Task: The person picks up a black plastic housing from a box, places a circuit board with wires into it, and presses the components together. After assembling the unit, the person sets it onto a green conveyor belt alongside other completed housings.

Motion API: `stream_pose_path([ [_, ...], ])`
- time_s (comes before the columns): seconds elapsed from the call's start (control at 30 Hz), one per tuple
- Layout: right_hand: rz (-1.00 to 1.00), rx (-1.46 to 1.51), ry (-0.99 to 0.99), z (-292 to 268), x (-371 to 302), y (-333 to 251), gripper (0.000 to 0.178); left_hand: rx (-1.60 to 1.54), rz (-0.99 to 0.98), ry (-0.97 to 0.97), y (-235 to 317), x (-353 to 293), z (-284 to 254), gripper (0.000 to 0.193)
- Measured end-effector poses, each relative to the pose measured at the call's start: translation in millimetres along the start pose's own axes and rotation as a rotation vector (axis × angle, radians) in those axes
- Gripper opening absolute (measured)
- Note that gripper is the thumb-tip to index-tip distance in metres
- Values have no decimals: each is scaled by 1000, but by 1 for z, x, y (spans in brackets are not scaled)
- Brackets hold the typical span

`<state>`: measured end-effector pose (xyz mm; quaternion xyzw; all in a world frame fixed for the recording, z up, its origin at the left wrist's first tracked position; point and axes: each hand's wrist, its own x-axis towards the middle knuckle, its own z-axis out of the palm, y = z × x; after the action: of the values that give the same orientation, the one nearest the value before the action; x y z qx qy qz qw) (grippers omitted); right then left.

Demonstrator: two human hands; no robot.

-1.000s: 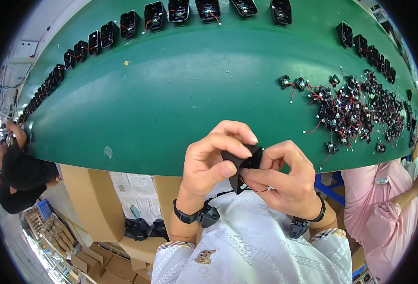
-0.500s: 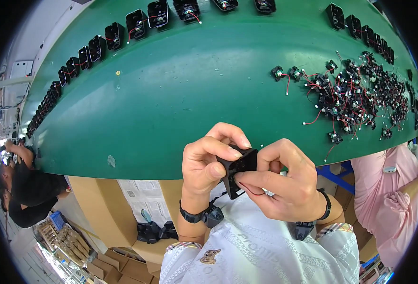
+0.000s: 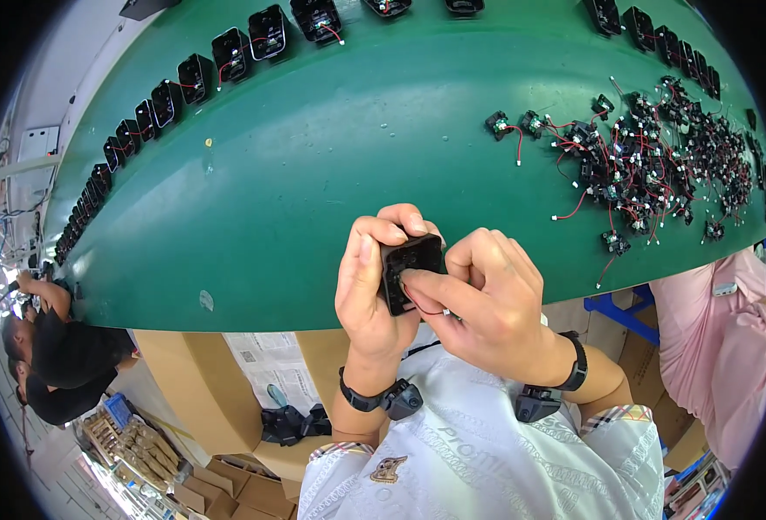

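A green table (image 3: 270,199) spreads across most of the view, with a heap of small black parts (image 3: 643,169) on its right side and a curved row of black cases (image 3: 269,33) along its far side. Both forearms come up from the lower edge, the left forearm (image 3: 353,425) nearly upright, the right forearm (image 3: 606,383) slanting inward from the right, so that the hands meet in front of the chest, near the table's close edge. The right hand (image 3: 496,290) is turned inward with its fingers curled, forefinger reaching into a single black case (image 3: 419,252); its tips are close together, but I cannot tell whether they pinch anything inside. The left hand (image 3: 367,299) is clamped on that case, palm below and to the left, fingers bent around the far rim. The case sits tilted between the hands, open side facing up. A thin red wire (image 3: 425,310) trails out beneath the right fingers, ending in a small white plug (image 3: 446,312)
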<state>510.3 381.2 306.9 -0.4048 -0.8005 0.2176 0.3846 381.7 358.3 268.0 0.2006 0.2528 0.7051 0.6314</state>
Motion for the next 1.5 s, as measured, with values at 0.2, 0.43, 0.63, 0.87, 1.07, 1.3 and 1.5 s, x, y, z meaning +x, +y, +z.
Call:
stream_pose_path([
  [0.2, -46, -25, -72, -3, -8, 4, 39, -4, -9, 95, 0, 2, 10, 27],
  [0.43, 28, 59, -139, -17, -6, 10, 46, 64, -53, 195, 0, 4, 30, 14],
  [0.63, 468, 735, -160, -26, -10, 20, 29, 157, -60, 54, 2, 6, 34, 25],
  [0.87, 982, 1535, -369, -39, -15, 41, 45, 607, 62, -175, 12, 7, 18, 40],
  [1.07, 1109, 1652, -294, -36, -18, 34, 43, 800, 175, -196, 14, 8, 17, 44],
  [1.3, 1079, 1728, -382, -48, -18, 35, 34, 821, 275, -321, 17, 10, 14, 36],
  [1.5, 1005, 1543, -312, -50, -14, 23, 35, 797, 284, -328, 14, 10, 12, 34],
])
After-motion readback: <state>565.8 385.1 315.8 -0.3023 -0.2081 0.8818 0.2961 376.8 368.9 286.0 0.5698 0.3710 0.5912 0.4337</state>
